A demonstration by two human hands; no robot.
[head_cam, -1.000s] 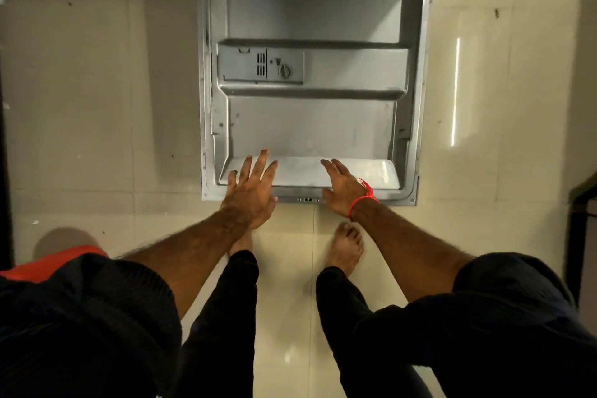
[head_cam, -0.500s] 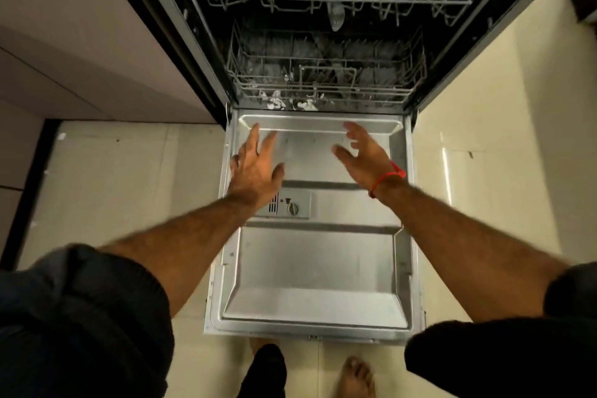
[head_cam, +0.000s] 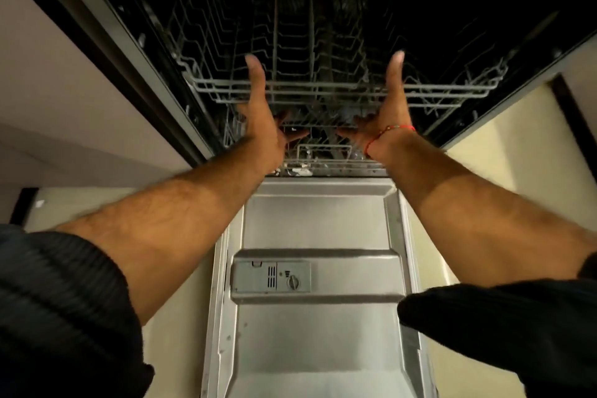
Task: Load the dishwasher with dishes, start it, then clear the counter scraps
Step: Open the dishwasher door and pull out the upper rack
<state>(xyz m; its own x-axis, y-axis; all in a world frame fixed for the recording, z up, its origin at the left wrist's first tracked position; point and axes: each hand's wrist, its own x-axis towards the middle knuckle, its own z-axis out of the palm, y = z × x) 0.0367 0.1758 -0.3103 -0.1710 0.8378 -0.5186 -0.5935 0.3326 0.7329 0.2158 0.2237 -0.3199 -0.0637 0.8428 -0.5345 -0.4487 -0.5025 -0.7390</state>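
The dishwasher stands open, its steel door [head_cam: 318, 223] folded down flat in front of me. Inside the dark tub the wire upper rack [head_cam: 326, 87] holds no dishes that I can see. Below it is the lower rack [head_cam: 324, 157], with small white bits at its front edge. My left hand [head_cam: 261, 119] and my right hand [head_cam: 389, 116], which has a red thread at the wrist, are both raised at the upper rack's front rail. Each thumb points straight up across the rail. The fingers reach inward underneath the rack, and the wire partly hides them.
A grey detergent dispenser [head_cam: 271, 276] with a round knob sits in the middle of the door. Pale cabinet fronts [head_cam: 64, 90] flank the left side, and cream floor tiles [head_cam: 504, 145] lie to the right. The counter's underside runs along the top edge.
My view has tilted up from the floor and door to the tub's inside. Both hands left the door's outer edge, moved forward over the door, and rose to the upper rack's front.
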